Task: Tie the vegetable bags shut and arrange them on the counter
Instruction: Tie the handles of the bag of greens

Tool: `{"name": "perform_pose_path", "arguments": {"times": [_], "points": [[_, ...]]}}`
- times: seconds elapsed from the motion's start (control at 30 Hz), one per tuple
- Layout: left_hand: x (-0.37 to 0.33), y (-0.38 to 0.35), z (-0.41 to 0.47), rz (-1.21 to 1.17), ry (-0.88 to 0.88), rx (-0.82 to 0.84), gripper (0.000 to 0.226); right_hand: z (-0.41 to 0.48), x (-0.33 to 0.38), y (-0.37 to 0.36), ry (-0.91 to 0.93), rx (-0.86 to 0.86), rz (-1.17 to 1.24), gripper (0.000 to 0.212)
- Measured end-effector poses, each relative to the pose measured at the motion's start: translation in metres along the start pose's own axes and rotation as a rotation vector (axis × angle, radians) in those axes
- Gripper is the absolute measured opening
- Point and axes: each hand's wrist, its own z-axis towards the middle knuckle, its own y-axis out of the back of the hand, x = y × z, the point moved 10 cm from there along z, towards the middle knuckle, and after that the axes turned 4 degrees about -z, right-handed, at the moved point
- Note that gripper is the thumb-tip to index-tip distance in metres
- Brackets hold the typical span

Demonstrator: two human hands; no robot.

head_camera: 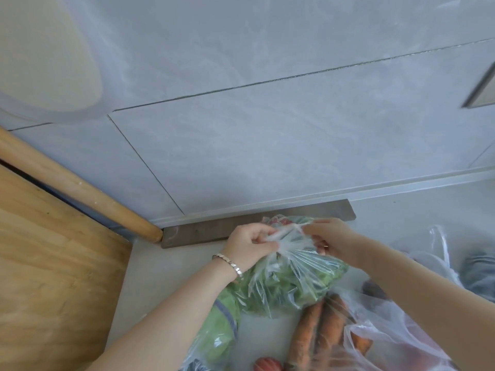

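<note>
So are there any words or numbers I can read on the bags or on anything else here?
No readable text anywhere in this view.
The clear bag of leafy greens that the left hand and right hand are tying has no print.
The bag of carrots is plain too.
The wooden board, the wall tiles and the bracelet carry no lettering that shows.

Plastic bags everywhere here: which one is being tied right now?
The bag of leafy greens, its twisted neck pinched between the left hand and right hand. The carrot bag lies untouched.
</note>
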Motion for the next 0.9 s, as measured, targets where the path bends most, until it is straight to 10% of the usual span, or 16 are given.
{"name": "perform_pose_path", "arguments": {"times": [0.2,0.4,0.57,0.73,0.9], "points": [[-0.005,-0.007,-0.005,0.351,-0.070,0.101,0.027,0.026,-0.048,0.010,-0.156,-0.075,0.578,0.028],[-0.023,0.004,0.012,-0.461,0.033,0.000,0.046,0.042,-0.008,-0.006,-0.158,0.111,0.776,0.027],[-0.018,-0.012,0.017,0.471,-0.060,0.221,0.035,0.057,-0.006,0.007,-0.192,0.121,0.474,0.032],[-0.026,-0.050,-0.033,0.844,-0.647,0.371,0.012,0.068,-0.027,0.027,-0.203,-0.038,0.314,0.026],[0.003,-0.030,-0.043,0.854,-0.699,0.304,0.011,0.065,-0.048,0.020,-0.205,-0.150,0.311,0.022]]}}
